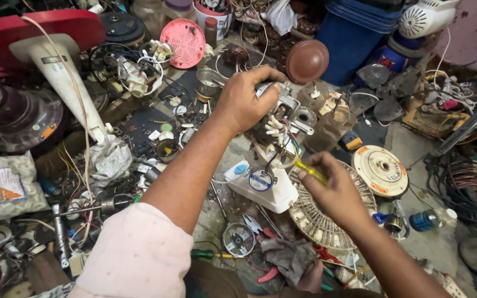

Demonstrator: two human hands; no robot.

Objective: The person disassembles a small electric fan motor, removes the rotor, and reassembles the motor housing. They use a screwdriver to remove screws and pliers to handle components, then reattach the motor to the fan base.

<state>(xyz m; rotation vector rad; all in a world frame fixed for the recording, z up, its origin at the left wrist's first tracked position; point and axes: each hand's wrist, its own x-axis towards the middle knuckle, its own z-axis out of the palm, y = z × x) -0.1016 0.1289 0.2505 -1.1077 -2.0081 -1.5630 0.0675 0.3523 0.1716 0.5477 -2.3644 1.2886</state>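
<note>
The left hand (245,98) wraps tight around a small motor (280,113), held above the messy bench. It looks heavy and hard; its thin wires (280,132) look easy to break. The right hand (332,185) pinches a yellow screwdriver (308,170).

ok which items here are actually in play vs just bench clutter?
In play:
- left hand gripping the small motor assembly
- right hand holding the yellow-handled screwdriver
- coloured wires hanging from the motor

Lying about:
- pink round cover
- brown dome cap
- pliers
- white fan base
- grey rag
</note>
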